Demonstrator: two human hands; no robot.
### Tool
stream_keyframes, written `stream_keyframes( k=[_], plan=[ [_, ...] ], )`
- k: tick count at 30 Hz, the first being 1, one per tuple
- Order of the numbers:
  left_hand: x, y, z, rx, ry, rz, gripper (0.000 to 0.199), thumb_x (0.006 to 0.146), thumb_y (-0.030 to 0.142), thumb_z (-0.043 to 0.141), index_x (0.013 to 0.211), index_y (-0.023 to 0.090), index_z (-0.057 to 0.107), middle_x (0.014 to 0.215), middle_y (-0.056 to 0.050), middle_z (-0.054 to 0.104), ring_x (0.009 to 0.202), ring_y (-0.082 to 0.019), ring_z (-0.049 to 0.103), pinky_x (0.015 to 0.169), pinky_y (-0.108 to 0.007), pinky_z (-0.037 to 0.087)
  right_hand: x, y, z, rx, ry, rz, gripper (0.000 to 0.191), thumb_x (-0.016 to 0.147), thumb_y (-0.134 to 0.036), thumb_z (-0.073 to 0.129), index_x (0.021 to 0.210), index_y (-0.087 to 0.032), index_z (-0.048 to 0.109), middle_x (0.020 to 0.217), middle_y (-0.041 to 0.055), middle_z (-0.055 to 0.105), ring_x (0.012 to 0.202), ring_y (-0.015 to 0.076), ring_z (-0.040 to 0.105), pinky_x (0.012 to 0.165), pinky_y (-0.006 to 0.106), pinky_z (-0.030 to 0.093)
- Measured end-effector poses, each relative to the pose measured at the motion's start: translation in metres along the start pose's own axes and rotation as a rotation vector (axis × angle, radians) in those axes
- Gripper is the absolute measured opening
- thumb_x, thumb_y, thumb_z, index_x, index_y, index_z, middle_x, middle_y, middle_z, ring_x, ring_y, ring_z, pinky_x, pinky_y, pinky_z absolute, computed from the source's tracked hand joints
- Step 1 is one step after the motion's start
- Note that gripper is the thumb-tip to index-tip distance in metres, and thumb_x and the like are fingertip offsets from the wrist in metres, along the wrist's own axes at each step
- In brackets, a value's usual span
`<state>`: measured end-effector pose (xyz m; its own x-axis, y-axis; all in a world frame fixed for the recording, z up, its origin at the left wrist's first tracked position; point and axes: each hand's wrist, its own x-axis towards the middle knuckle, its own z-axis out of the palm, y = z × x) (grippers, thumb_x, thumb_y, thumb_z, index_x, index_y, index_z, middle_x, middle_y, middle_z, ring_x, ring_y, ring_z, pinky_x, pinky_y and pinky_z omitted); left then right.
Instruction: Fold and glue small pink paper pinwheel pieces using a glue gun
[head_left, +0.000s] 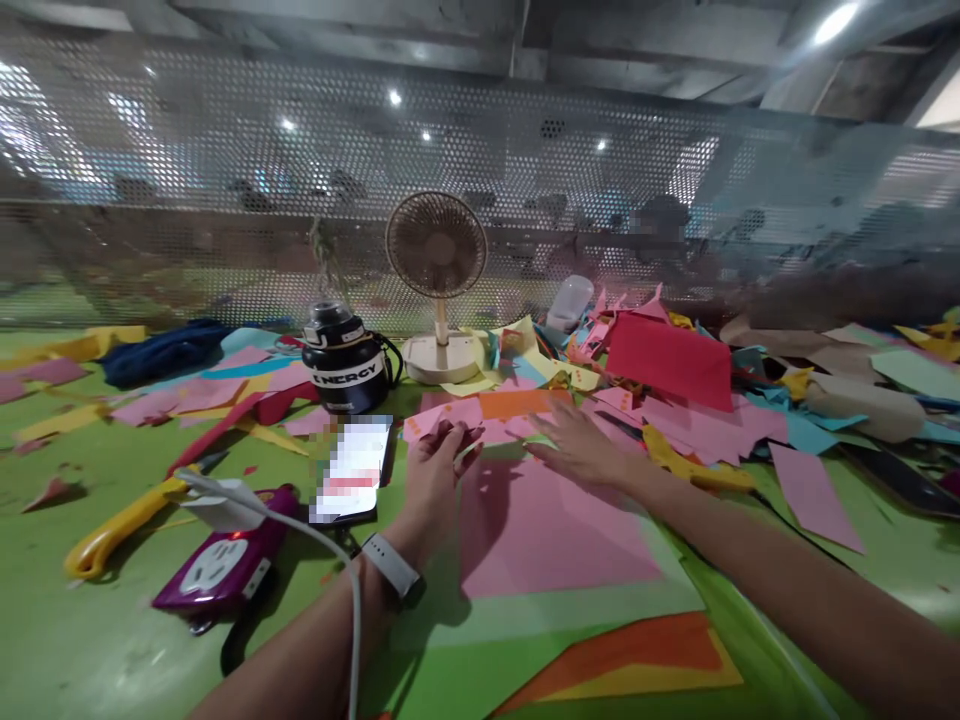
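My left hand (439,460), with a grey watch band at the wrist, has its fingers curled together at the left edge of a pink paper sheet (555,530). What it holds, if anything, is hidden. My right hand (581,445) lies with fingers stretched out over the sheet's far part. Just beyond the fingers lie an orange paper strip (514,404) and a pink piece with small orange marks (450,413). Beneath the pink sheet are a pale green sheet (555,612) and orange and yellow paper (637,655). To the left lies a lit phone (352,470).
A desk fan (436,250) and a black bottle (345,365) stand at the back. On the left are a purple power strip (232,560) with a white cable and a yellow-handled cutter (127,520). Paper scraps (697,430) surround a red sheet (667,360) before a perforated metal screen (300,150).
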<state>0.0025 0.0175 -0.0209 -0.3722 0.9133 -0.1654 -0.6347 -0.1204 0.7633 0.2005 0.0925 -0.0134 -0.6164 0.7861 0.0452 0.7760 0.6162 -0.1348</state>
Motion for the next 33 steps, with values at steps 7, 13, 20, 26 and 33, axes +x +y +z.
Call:
stream_keyframes(
  k=[7, 13, 20, 26, 33],
  plan=[
    [0.0, -0.002, 0.003, -0.009, 0.022, -0.067, 0.02, 0.066, 0.016, 0.076, 0.071, 0.017, 0.057, 0.073, -0.001, 0.066, 0.073, -0.016, 0.069, 0.071, -0.027, 0.053, 0.042, -0.016, 0.014, -0.068, -0.11, 0.026, 0.077, 0.088, -0.071, 0.022, 0.148, -0.024, 0.033, 0.157, 0.0135, 0.021, 0.142, 0.0392, 0.019, 0.111, 0.056, 0.019],
    [-0.001, -0.003, 0.003, -0.01, 0.008, -0.064, 0.018, 0.068, 0.015, 0.075, 0.072, 0.016, 0.058, 0.073, 0.0, 0.065, 0.07, -0.014, 0.068, 0.07, -0.027, 0.053, 0.046, -0.019, 0.016, -0.049, -0.127, 0.021, 0.075, 0.087, -0.073, 0.025, 0.145, -0.028, 0.038, 0.156, 0.0089, 0.025, 0.142, 0.0376, 0.021, 0.112, 0.055, 0.02],
    [-0.002, -0.002, 0.004, -0.019, -0.001, -0.059, 0.015, 0.069, 0.013, 0.073, 0.072, 0.015, 0.059, 0.072, 0.0, 0.065, 0.068, -0.013, 0.068, 0.065, -0.024, 0.053, 0.046, -0.016, 0.011, 0.261, -0.13, 0.076, 0.075, 0.084, -0.075, 0.029, 0.139, -0.028, 0.048, 0.154, 0.0062, 0.031, 0.144, 0.036, 0.015, 0.114, 0.057, 0.011],
    [-0.002, -0.004, 0.003, 0.057, -0.019, -0.09, 0.012, 0.073, 0.013, 0.072, 0.071, 0.015, 0.06, 0.072, -0.003, 0.067, 0.069, -0.015, 0.069, 0.06, -0.023, 0.053, 0.016, -0.017, -0.011, 0.767, -0.039, 0.158, 0.068, 0.094, -0.061, 0.008, 0.145, -0.026, 0.037, 0.153, 0.0036, 0.032, 0.142, 0.0238, 0.027, 0.113, 0.051, 0.023],
    [-0.015, -0.005, 0.009, 0.167, -0.089, -0.166, 0.011, 0.074, 0.012, 0.07, 0.067, 0.017, 0.063, 0.068, -0.003, 0.068, 0.063, -0.017, 0.068, 0.057, -0.027, 0.052, -0.009, -0.04, -0.017, 1.165, 0.033, 0.207, 0.075, 0.092, -0.064, 0.004, 0.136, -0.026, 0.051, 0.15, 0.0028, 0.039, 0.143, 0.0204, 0.025, 0.115, 0.05, 0.018]
  ],
)
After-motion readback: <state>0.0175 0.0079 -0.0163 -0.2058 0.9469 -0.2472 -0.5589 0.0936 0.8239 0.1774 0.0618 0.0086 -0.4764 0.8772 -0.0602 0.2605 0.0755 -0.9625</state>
